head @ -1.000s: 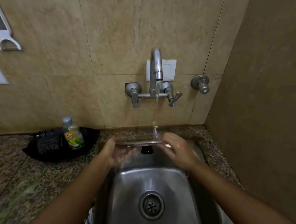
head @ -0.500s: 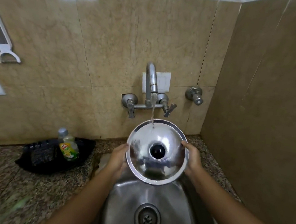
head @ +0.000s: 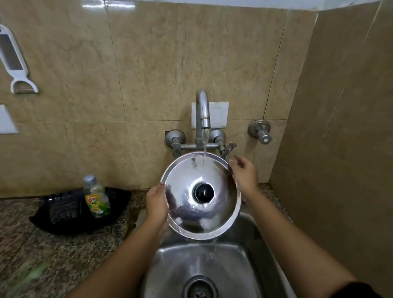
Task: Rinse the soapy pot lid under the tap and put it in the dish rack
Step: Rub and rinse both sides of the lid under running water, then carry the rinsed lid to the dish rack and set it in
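Note:
A round steel pot lid [head: 211, 212] with a black knob [head: 203, 192] at its centre is tilted upright, its top facing me, above the steel sink [head: 233, 279]. Water from the tap [head: 202, 112] strikes the lid's upper part and runs off its lower rim into the basin. My left hand [head: 157, 204] grips the lid's left edge. My right hand [head: 244, 174] lies against the upper right rim with its fingers partly spread. No dish rack is in view.
A dish soap bottle [head: 96, 197] stands in a black tray [head: 64, 210] on the granite counter [head: 12, 251] left of the sink. A white peeler [head: 9, 58] hangs on the tiled wall. A side wall closes in on the right. The drain [head: 199, 295] sits low in the basin.
The lid went from lying flat under the stream to tilted up, facing me. My right hand has slid from the right edge up to the upper rim. The view has tipped upward.

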A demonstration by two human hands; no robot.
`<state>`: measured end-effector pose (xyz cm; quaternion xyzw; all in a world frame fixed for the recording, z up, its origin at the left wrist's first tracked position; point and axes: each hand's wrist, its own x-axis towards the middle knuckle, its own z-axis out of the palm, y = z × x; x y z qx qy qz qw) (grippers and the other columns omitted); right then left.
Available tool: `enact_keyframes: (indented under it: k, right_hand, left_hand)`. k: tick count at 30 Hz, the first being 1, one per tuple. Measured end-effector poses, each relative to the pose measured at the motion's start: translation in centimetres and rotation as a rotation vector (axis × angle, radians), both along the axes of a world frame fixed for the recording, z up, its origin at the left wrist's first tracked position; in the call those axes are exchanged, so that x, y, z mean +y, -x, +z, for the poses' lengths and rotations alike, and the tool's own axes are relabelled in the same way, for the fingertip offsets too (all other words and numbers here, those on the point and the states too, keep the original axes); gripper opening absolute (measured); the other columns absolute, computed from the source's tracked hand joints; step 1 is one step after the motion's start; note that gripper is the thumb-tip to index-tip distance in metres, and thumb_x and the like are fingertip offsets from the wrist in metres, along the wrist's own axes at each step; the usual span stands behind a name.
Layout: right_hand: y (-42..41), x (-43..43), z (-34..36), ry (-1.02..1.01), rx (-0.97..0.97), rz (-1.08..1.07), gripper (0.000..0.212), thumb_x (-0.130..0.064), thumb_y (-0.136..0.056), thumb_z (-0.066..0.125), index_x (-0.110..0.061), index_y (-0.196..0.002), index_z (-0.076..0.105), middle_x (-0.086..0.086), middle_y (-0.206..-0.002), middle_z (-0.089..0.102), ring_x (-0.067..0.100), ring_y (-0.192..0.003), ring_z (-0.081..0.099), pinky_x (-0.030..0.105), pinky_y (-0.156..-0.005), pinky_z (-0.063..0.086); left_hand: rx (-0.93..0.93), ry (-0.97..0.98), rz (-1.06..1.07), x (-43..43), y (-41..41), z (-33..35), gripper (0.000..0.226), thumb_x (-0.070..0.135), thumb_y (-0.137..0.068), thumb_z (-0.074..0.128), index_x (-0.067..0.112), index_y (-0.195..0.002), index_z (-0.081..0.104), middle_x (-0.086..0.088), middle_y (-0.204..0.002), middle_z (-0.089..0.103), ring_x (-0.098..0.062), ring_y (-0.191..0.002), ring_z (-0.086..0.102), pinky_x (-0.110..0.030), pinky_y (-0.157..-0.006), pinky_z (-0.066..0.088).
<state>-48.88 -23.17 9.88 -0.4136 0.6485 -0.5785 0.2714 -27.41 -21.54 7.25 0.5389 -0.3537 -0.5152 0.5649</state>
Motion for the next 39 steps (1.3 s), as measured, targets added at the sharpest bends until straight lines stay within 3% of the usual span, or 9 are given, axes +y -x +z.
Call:
enact_keyframes:
  k: [3, 5, 9, 16, 23, 26, 31, 36, 39]
  right_hand:
    - [-1.3, -1.8, 1.0, 0.019, 0.074, -0.067, 0.014, -0.025, -0.087, 0.065, -0.013, -0.080, 0.064, -0.002, -0.072, 0.060, 0.017, -0.072, 0.057, 0.029, -0.067, 0.045]
    - [-2.0, -2.6, 1.4, 0.005, 0.106, -0.157, 0.029, -0.026, -0.083, 0.069, -0.019, -0.062, 0.051, -0.006, -0.058, 0.051, 0.016, -0.062, 0.052, 0.025, -0.053, 0.034]
    - [-2.9, -3.1, 1.7, -0.030, 0.258, -0.288, 0.011, -0.024, -0.082, 0.071, -0.014, -0.084, 0.067, 0.002, -0.079, 0.061, 0.023, -0.078, 0.060, 0.026, -0.064, 0.039]
    - [-2.8, -1.8, 1.7, -0.094, 0.748, -0.239, 0.029, -0.020, -0.092, 0.057, -0.016, -0.121, 0.061, 0.008, -0.113, 0.058, 0.026, -0.105, 0.054, 0.034, -0.081, 0.045]
    - [-4.7, 4.6, -0.9, -0.048, 0.140, 0.214, 0.029, -0.022, -0.102, 0.038, -0.011, -0.115, 0.062, 0.010, -0.114, 0.066, 0.022, -0.105, 0.061, 0.038, -0.096, 0.046]
    - [-5.6, 7.2, -1.3, 0.001, 0.101, 0.307, 0.022, -0.011, -0.100, 0.043, -0.002, -0.113, 0.059, 0.018, -0.115, 0.064, 0.030, -0.113, 0.059, 0.042, -0.102, 0.043]
    - [-6.6, 10.0, -0.4, 0.127, 0.056, 0.258, 0.023, -0.003, -0.099, 0.042, 0.007, -0.114, 0.056, 0.019, -0.108, 0.062, 0.026, -0.104, 0.058, 0.029, -0.089, 0.045]
    - [-7.2, 11.3, 1.2, 0.207, 0.104, 0.305, 0.021, -0.006, -0.099, 0.042, 0.002, -0.110, 0.058, 0.018, -0.106, 0.065, 0.025, -0.101, 0.063, 0.035, -0.087, 0.051]
    - [-7.3, 11.6, 2.1, 0.259, 0.192, 0.340, 0.018, -0.006, -0.099, 0.043, -0.004, -0.105, 0.060, 0.011, -0.097, 0.066, 0.017, -0.093, 0.064, 0.036, -0.081, 0.051]
  left_hand:
    - [0.007, 0.014, 0.014, 0.2, -1.5, 0.3, 0.029, 0.020, -0.097, 0.049, 0.009, -0.070, 0.054, -0.008, -0.059, 0.052, -0.022, -0.050, 0.051, -0.033, -0.055, 0.045]
    - [-0.012, 0.029, 0.030, 0.5, -2.4, 0.7, 0.030, 0.022, -0.098, 0.046, 0.009, -0.072, 0.053, -0.007, -0.058, 0.051, -0.019, -0.045, 0.050, -0.028, -0.047, 0.043]
    - [-0.016, 0.058, 0.022, 0.9, -3.8, 1.0, 0.028, 0.024, -0.099, 0.044, 0.007, -0.077, 0.052, -0.011, -0.061, 0.046, -0.021, -0.049, 0.044, -0.027, -0.046, 0.037]
    - [-0.014, 0.143, 0.010, 0.7, -5.0, 0.8, 0.032, 0.022, -0.099, 0.043, 0.008, -0.072, 0.050, -0.014, -0.060, 0.047, -0.022, -0.050, 0.043, -0.030, -0.049, 0.037]
    - [0.010, 0.256, -0.022, 0.4, -6.0, -0.2, 0.030, 0.025, -0.098, 0.047, 0.018, -0.071, 0.059, -0.010, -0.075, 0.057, -0.020, -0.070, 0.053, -0.033, -0.068, 0.045]
    - [0.061, 0.333, -0.049, 0.9, -6.3, -0.3, 0.037, 0.022, -0.097, 0.048, 0.025, -0.064, 0.062, -0.002, -0.073, 0.058, -0.015, -0.071, 0.053, -0.029, -0.068, 0.045]
    - [0.077, 0.391, -0.155, 2.1, -7.5, -1.3, 0.027, 0.017, -0.098, 0.046, 0.018, -0.077, 0.062, 0.003, -0.072, 0.063, -0.003, -0.066, 0.059, -0.016, -0.063, 0.049]
    - [-0.007, 0.367, -0.229, 3.8, -8.7, -2.3, 0.026, 0.020, -0.100, 0.041, 0.010, -0.095, 0.064, -0.015, -0.097, 0.063, -0.022, -0.092, 0.058, -0.036, -0.087, 0.046]
    - [-0.109, 0.354, -0.227, 4.7, -8.9, -2.9, 0.030, 0.021, -0.101, 0.038, 0.007, -0.100, 0.065, -0.014, -0.100, 0.067, -0.023, -0.096, 0.060, -0.037, -0.090, 0.045]
